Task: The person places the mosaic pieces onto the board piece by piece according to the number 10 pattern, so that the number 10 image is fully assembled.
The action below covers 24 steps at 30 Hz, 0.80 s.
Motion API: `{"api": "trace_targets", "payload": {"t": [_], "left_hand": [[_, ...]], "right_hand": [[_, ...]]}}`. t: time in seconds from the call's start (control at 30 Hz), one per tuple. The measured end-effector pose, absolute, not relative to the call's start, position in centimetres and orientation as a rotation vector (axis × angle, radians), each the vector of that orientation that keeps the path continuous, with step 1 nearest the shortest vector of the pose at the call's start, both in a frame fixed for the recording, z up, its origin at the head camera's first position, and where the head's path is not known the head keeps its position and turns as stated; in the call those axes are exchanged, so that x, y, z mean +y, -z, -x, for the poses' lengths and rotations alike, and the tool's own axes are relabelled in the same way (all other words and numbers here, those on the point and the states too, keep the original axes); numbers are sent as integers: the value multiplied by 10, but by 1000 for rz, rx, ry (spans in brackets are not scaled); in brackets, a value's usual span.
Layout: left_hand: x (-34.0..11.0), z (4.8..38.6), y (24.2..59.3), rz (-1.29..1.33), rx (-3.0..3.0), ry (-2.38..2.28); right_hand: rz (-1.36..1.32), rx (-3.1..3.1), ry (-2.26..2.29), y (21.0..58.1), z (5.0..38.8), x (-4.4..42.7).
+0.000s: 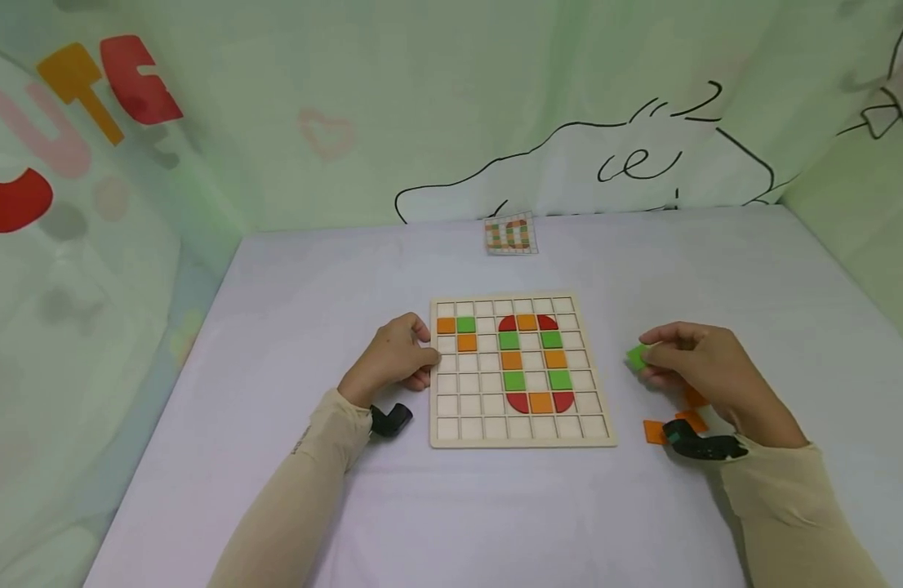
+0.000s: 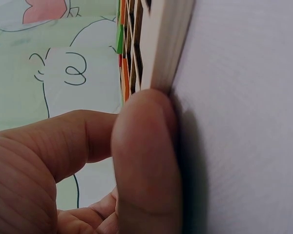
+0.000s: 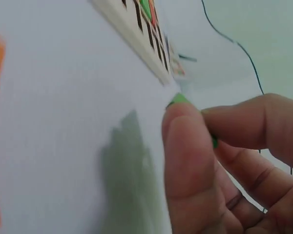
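A square wooden grid board lies on the table, with orange, green and red pieces in some of its cells. Three square tiles fill cells at its upper left, and a ring of pieces stands right of the middle. My left hand holds the board's left edge with thumb and index finger; its other fingers are curled. Off the board's right side, my right hand pinches a green square tile between thumb and fingers. In the right wrist view, the green tile is mostly hidden by the thumb.
Several loose orange tiles lie under and beside my right wrist, partly hidden. A small pattern card showing a coloured grid lies at the table's back. Behind stands a pale green printed cloth. Each wrist carries a black camera.
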<state>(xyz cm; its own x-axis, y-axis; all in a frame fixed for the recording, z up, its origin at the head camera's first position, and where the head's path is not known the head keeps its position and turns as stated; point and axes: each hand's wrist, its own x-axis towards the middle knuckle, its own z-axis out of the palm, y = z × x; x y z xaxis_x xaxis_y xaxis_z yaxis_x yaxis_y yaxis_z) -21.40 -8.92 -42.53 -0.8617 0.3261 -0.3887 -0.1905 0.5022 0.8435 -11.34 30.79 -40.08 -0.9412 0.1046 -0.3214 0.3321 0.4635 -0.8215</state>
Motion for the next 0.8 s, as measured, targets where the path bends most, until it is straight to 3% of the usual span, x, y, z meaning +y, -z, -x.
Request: {"api": "trace_targets", "payload": {"t": [0.8], "left_hand": [[-90,215,425,-120,2229,-1350]], "right_hand": [[-227,2232,1752,391,153,206]]}}
